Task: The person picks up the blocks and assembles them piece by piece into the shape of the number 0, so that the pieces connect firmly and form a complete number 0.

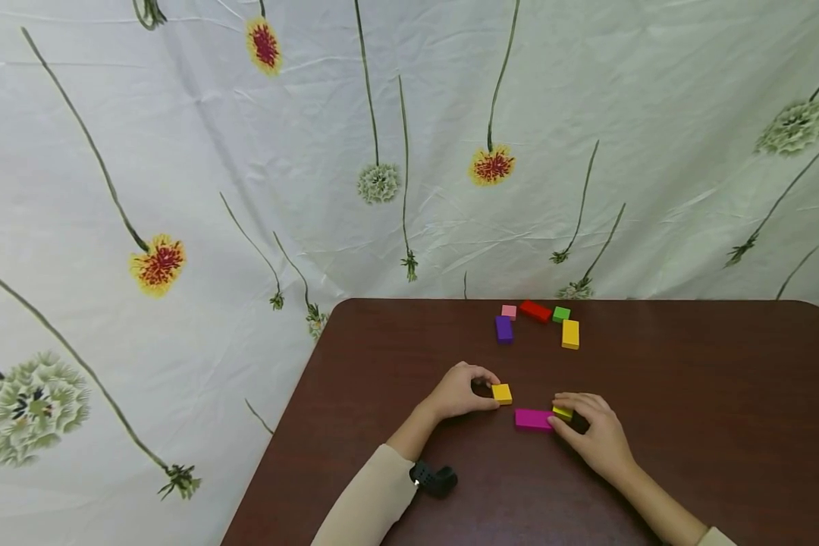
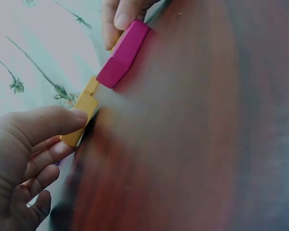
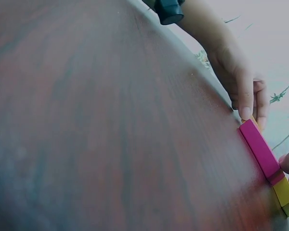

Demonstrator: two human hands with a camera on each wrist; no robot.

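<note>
In the lower middle of the head view, the left hand (image 1: 460,394) pinches an orange block (image 1: 501,393) between thumb and fingers, the gap closed down to the block's width. Right of it, the right hand (image 1: 597,432) curls over a lime-yellow block (image 1: 563,413), fingers on its far side and thumb on the near side, by the right end of a magenta block (image 1: 534,419). The magenta block lies lengthwise across the frame on the dark tabletop (image 1: 723,394).

The right wrist view shows the lime-yellow block end to end with the magenta block, seemingly touching. The orange block is near the magenta block's left end; in the head view a small gap shows between them, with the orange block a little higher in the frame.

As far as can be judged, the work is partway along: the magenta and lime-yellow blocks look lined up, while the orange block is not yet in line and neither hand has let go. Five more pieces sit apart toward the tabletop's far edge, out of both hands' grasp: a purple block (image 1: 503,329), a pink block (image 1: 509,311), a red block (image 1: 535,311), a green block (image 1: 561,314) and a long yellow block (image 1: 570,334). Whether these have been used already cannot be told.
</note>
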